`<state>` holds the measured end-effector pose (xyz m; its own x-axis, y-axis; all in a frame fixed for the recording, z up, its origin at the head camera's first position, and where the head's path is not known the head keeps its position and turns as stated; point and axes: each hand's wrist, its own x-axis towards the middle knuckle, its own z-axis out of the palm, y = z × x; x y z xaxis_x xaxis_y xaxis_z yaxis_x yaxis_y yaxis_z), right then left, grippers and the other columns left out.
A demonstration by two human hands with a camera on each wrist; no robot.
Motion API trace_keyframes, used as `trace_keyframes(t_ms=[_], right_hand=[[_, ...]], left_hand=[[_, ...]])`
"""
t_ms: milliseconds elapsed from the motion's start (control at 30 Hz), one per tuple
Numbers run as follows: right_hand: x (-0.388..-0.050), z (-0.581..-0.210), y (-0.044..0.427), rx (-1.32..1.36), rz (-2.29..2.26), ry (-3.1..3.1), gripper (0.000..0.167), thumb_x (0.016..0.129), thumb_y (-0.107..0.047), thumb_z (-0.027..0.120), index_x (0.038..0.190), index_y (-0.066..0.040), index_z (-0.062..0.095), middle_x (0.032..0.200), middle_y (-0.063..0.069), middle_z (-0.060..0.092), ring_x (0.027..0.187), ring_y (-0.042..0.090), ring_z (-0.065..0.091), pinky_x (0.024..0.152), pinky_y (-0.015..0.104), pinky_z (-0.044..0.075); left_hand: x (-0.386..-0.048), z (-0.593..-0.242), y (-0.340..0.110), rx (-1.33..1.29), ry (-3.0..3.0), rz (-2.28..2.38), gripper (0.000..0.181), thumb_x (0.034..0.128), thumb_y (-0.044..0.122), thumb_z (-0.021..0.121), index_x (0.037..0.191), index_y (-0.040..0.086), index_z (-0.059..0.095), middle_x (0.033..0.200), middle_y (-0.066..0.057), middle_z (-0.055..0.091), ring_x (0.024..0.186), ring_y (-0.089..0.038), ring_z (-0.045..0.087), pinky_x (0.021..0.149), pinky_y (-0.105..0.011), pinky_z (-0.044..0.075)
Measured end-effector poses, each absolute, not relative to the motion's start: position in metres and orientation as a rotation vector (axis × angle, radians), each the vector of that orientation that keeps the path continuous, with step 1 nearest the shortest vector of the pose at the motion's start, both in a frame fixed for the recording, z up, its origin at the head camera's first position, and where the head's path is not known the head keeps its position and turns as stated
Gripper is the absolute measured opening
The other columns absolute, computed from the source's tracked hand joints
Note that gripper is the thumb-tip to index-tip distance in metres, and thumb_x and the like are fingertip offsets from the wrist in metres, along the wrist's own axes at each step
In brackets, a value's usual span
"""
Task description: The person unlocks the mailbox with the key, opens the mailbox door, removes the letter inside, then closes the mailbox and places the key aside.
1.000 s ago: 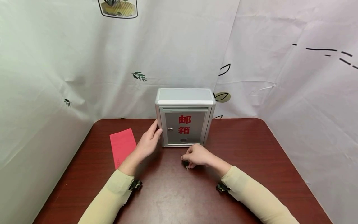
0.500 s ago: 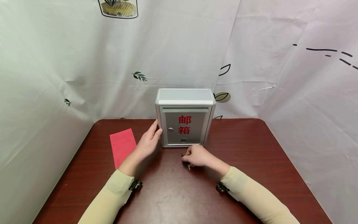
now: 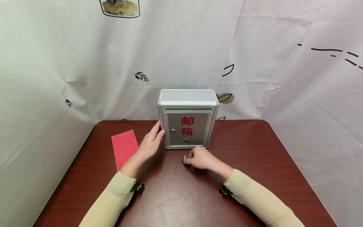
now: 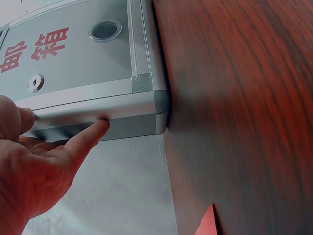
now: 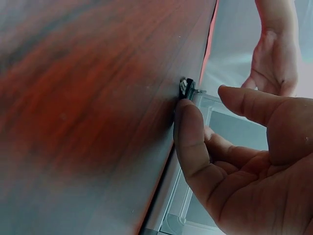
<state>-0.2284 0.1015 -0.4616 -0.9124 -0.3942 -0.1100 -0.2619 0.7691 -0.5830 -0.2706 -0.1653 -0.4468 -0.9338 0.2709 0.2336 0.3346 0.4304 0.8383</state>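
Observation:
A silver metal mailbox (image 3: pixel 187 97) stands upright on the table, with red characters, a top slot and a keyhole lock (image 3: pixel 173 130) on its front. My left hand (image 3: pixel 150 145) rests against the mailbox's left side. In the left wrist view that hand's fingers (image 4: pixel 88 139) touch the side near the lower edge. Just in front of the mailbox, my right hand (image 3: pixel 199 157) is low over the table at a small bunch of keys (image 3: pixel 185 161) with black heads. The right wrist view has a bent finger (image 5: pixel 188 122) touching the keys (image 5: pixel 187 88), the thumb standing apart from them.
A red envelope (image 3: pixel 124 148) lies on the table left of the mailbox, partly covered by the left forearm. The dark brown wooden table (image 3: pixel 244 151) has rounded back corners. White printed cloth (image 3: pixel 187 47) hangs behind and at both sides.
The keys have turned at my right fingertips, and one silver blade now points up past them. My right hand has barely shifted. The left hand and mailbox have stayed in place.

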Motion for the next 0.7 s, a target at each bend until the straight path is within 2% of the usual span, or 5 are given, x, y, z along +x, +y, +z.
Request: trace_keyframes(t_ms=[100,333,467,600,700], right_hand=[[-0.228,-0.461,0.104,-0.487,-0.872,2.715,0.041,0.098,-0.031,0.08,0.059,-0.017,0.074,0.048,-0.017,0.057,0.048,0.005,0.053,0.055,0.024,0.042],[-0.226,-0.458,0.118,-0.424,-0.877,2.722,0.037,0.101,-0.036,0.08,0.068,-0.02,0.073,0.055,-0.014,0.058,0.057,0.007,0.054,0.058,0.027,0.043],[-0.223,-0.458,0.131,-0.363,-0.852,2.76,0.03,0.1,-0.039,0.08,0.077,-0.02,0.075,0.062,-0.009,0.063,0.064,0.01,0.059,0.065,0.031,0.049],[-0.22,-0.455,0.147,-0.308,-0.84,2.782,0.03,0.1,-0.04,0.08,0.08,-0.019,0.075,0.062,-0.007,0.062,0.065,0.011,0.059,0.069,0.033,0.05],[-0.219,-0.452,0.158,-0.251,-0.806,2.817,0.03,0.101,-0.041,0.08,0.083,-0.018,0.075,0.067,-0.007,0.063,0.068,0.013,0.059,0.07,0.035,0.051]], left_hand=[[-0.27,-0.446,-0.165,-0.55,-2.604,-1.552,0.066,0.1204,0.025,0.053,0.178,0.01,0.024,0.179,-0.015,0.035,0.147,-0.039,0.058,0.116,-0.057,0.051],[-0.27,-0.445,-0.164,-0.543,-2.617,-1.569,0.067,0.1206,0.027,0.052,0.178,0.01,0.024,0.18,-0.015,0.034,0.149,-0.039,0.056,0.115,-0.057,0.051],[-0.27,-0.445,-0.165,-0.529,-2.653,-1.524,0.07,0.12,0.033,0.053,0.179,0.012,0.022,0.181,-0.013,0.031,0.157,-0.038,0.046,0.124,-0.059,0.041],[-0.27,-0.445,-0.169,-0.512,-2.701,-1.445,0.076,0.118,0.041,0.056,0.18,0.015,0.021,0.181,-0.011,0.032,0.164,-0.037,0.035,0.129,-0.062,0.032],[-0.269,-0.444,-0.174,-0.485,-2.733,-1.384,0.079,0.1168,0.047,0.057,0.18,0.014,0.022,0.179,-0.013,0.036,0.162,-0.039,0.039,0.127,-0.064,0.035]])
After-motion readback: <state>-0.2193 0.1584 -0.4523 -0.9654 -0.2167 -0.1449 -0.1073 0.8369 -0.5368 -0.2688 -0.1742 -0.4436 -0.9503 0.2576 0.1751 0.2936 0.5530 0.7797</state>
